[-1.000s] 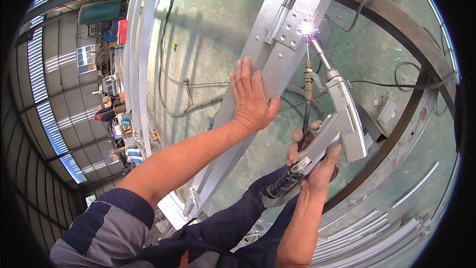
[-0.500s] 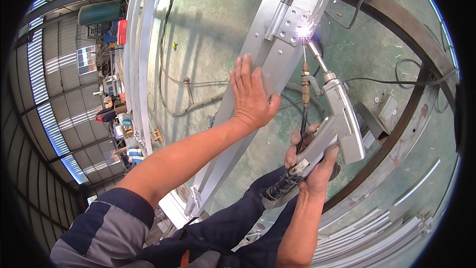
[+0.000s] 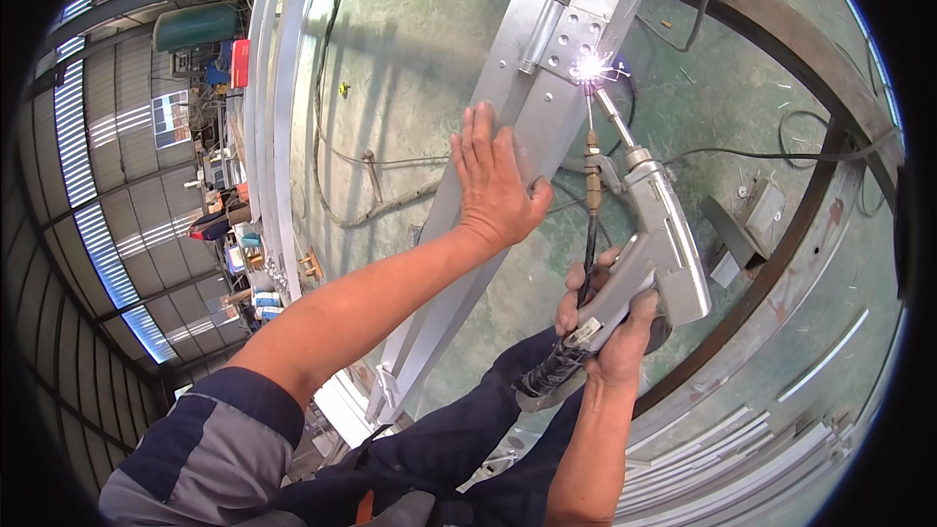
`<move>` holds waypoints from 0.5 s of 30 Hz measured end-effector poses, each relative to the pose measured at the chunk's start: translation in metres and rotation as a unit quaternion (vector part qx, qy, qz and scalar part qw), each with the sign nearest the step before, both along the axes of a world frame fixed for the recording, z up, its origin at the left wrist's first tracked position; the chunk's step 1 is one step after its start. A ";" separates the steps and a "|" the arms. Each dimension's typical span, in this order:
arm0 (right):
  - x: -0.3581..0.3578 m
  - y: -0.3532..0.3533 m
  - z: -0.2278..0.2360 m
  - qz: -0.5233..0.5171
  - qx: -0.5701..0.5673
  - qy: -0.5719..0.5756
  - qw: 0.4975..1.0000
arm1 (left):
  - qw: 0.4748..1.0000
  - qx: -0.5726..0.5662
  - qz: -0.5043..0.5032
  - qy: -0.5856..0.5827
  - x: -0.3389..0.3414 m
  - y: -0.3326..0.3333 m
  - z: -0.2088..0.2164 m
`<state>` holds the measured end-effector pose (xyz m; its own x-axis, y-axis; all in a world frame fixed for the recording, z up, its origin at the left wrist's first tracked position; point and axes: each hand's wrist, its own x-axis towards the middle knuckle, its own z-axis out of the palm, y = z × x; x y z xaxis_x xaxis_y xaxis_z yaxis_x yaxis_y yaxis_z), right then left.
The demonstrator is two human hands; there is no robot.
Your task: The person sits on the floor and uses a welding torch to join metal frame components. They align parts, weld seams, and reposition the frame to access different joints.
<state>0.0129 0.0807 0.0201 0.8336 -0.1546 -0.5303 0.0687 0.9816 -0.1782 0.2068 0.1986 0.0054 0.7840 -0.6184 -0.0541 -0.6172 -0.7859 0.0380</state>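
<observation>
My right hand (image 3: 610,317) is wrapped round the grip of a grey welding gun (image 3: 666,224). The gun's nozzle points up and left at a hinge (image 3: 568,39) on a long silver metal profile (image 3: 549,132). Bright sparks (image 3: 589,68) burst at the lower right corner of the hinge plate, hiding that spot. A thin wire runs beside the nozzle from a brass fitting (image 3: 592,176) with a black hose. My left hand (image 3: 495,176) lies flat on the profile below the hinge, fingers stretched and thumb apart, holding nothing.
A brown steel frame (image 3: 771,39) curves round the right side. Cables and a hose (image 3: 390,203) lie on the green floor. Several metal strips (image 3: 722,459) lie at lower right, near a small metal offcut (image 3: 737,234). More long profiles (image 3: 283,137) stand at left.
The welding gun has shifted slightly left and down in my right hand, and the sparks moved with it along the hinge plate's edge. My left hand stays nearly still.
</observation>
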 end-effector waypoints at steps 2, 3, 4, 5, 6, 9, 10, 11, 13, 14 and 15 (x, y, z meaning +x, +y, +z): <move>-0.001 0.001 0.000 0.001 0.001 -0.002 1.000 | 1.000 0.002 0.003 -0.001 0.000 0.000 0.000; -0.002 0.002 0.000 0.003 -0.002 -0.001 1.000 | 1.000 0.002 0.002 -0.001 0.000 0.000 0.000; -0.002 0.002 0.000 0.004 -0.006 -0.001 1.000 | 1.000 0.001 0.002 -0.001 0.000 0.000 0.000; -0.003 0.002 0.000 0.006 -0.009 0.000 1.000 | 1.000 0.001 0.001 -0.002 0.000 0.001 -0.001; -0.003 0.002 0.000 0.006 -0.010 0.000 1.000 | 1.000 0.003 0.002 -0.001 0.000 0.001 -0.001; -0.005 0.003 0.001 0.009 -0.017 0.003 1.000 | 1.000 0.005 0.002 0.001 0.001 0.001 -0.003; -0.007 0.003 0.001 0.013 -0.021 0.006 1.000 | 1.000 0.005 0.002 0.001 0.002 0.001 -0.003; -0.008 0.004 0.001 0.017 -0.026 0.009 0.999 | 1.000 0.004 0.003 0.001 0.002 0.001 -0.003; -0.011 0.005 0.003 0.020 -0.024 0.015 0.999 | 1.000 0.002 0.005 0.002 0.001 0.002 -0.003; -0.012 0.005 0.004 0.022 -0.023 0.017 0.999 | 1.000 0.000 0.005 0.002 0.002 0.001 -0.003; -0.016 0.006 0.005 0.022 -0.019 0.026 0.999 | 1.000 -0.001 0.005 0.000 0.002 0.001 -0.001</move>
<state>-0.0029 0.0865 0.0246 0.8112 -0.1396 -0.5679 0.0149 0.9757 -0.2186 0.2083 0.1998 0.0040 0.7902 -0.6107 -0.0520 -0.6094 -0.7919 0.0391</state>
